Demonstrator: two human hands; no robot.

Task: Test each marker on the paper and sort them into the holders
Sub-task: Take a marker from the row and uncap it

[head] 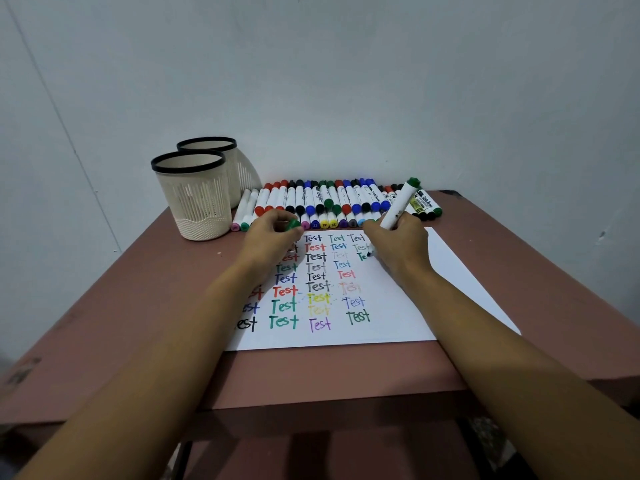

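Head view: my right hand (398, 244) grips the green marker (400, 206), tip on the paper (450, 271), mid-word in the fourth column. Left hand (273, 233) pinches the green cap (293, 224) at the sheet's top edge. Four columns of "Test" are written. No marker sticks out of the holders (194, 195), and the marker row (329, 202) lies at the back of the desk (138, 289). Sorting looks unstarted.

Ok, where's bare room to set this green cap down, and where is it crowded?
Free: the blank strip of paper right of the right hand, and bare table left of the paper, in front of the holders. Crowded: the marker rows along the wall behind the paper.
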